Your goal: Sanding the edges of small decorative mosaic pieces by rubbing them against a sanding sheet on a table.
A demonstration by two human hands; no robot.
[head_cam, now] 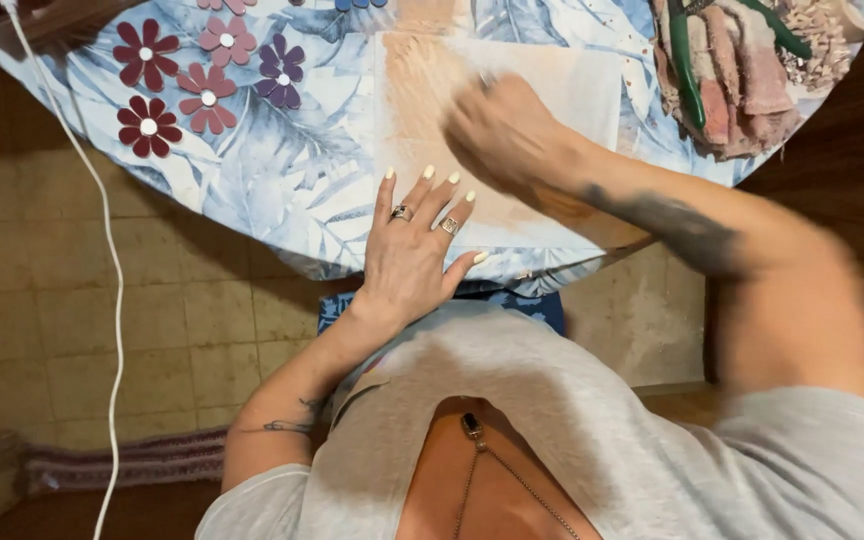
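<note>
From the head view, the step in hand looks like rubbing or sanding a pale square board [552, 80] that lies on the leaf-print tablecloth [282, 170]. The left hand [412, 250] lies flat, fingers spread wide, pinning the board's near edge and gripping nothing. The right hand [502, 130] is blurred over the board's middle; whether it is curled around something I cannot tell. A further stroke probably calls for steady downward pressure from the left palm. The board's near edge sits close to the table rim. Left of the board lie felt-like flowers [207, 70]; right of it, green-handled pliers [687, 70] on cloth scraps.
</note>
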